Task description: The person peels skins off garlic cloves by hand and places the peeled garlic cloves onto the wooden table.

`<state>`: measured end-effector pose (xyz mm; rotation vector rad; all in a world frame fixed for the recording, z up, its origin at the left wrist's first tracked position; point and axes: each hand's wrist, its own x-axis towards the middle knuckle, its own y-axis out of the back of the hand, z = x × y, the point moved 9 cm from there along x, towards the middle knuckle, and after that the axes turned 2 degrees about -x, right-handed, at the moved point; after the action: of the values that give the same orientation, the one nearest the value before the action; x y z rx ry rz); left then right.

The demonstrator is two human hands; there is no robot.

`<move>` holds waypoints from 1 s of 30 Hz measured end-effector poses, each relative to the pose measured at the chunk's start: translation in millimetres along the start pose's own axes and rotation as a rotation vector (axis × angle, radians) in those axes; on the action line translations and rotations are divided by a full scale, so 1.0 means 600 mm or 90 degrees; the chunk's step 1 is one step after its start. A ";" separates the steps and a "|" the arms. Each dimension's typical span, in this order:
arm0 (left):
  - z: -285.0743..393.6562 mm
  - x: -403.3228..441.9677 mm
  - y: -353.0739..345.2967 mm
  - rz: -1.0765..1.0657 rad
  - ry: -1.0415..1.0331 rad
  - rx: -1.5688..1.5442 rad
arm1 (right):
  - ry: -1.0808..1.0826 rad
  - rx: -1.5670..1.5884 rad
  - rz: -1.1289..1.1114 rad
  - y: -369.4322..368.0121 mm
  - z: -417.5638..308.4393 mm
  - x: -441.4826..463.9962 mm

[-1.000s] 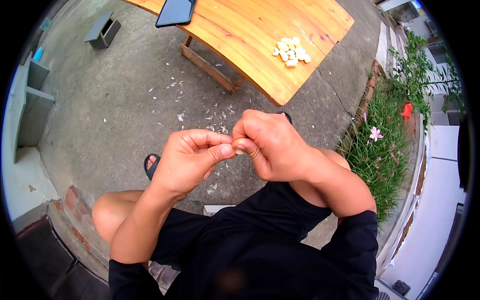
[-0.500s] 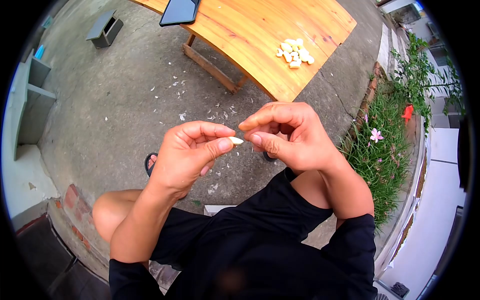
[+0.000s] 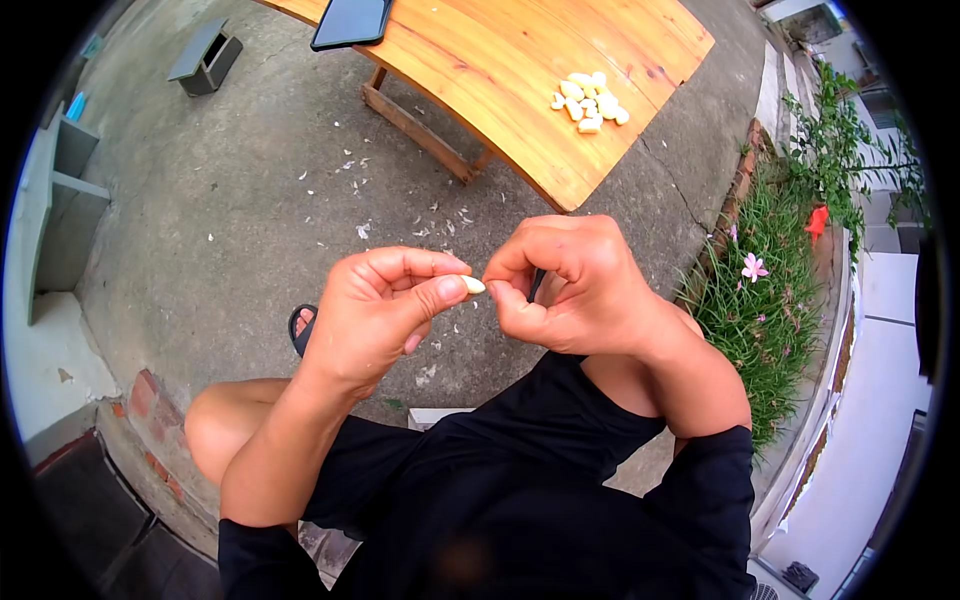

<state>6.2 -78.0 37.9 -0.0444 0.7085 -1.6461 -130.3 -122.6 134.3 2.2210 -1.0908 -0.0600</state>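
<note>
Between the thumb and forefinger of my left hand (image 3: 385,305), a pale garlic clove (image 3: 473,285) is pinched, its tip pointing right. My right hand (image 3: 570,280) is closed, thumb against forefinger, right at that tip. Whether its fingertips hold a bit of skin or the clove's end is too small to tell. Beyond the hands, a pile of pale peeled garlic cloves (image 3: 590,103) lies near the corner of the wooden table (image 3: 490,70).
A dark phone (image 3: 352,22) lies at the table's edge. White flakes of skin (image 3: 363,231) are scattered on the concrete floor (image 3: 250,200). A grey box (image 3: 207,60) stands at the far left. Grass with a pink flower (image 3: 754,266) grows on the right.
My right hand has turned and come down slightly, and its parted thumb and forefinger have closed at the clove's tip. The left hand keeps hold of the clove, nearly still.
</note>
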 end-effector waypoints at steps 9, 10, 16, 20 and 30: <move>0.006 -0.001 0.001 0.009 -0.007 -0.013 | 0.028 -0.012 0.021 0.004 -0.003 0.003; 0.006 -0.001 0.001 0.009 -0.010 -0.012 | 0.028 -0.006 0.023 0.004 -0.003 0.004; 0.005 -0.001 0.002 0.013 -0.011 -0.003 | 0.050 -0.005 0.009 0.002 -0.001 0.003; 0.007 -0.003 0.001 0.012 -0.007 -0.002 | 0.053 -0.019 0.014 0.001 -0.004 0.002; 0.001 -0.004 -0.001 0.006 0.026 -0.017 | 0.074 -0.074 0.008 -0.010 -0.005 -0.002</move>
<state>6.6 -76.2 39.6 -0.0265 0.7605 -1.6319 -126.1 -117.7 133.2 2.0872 -1.0124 0.0114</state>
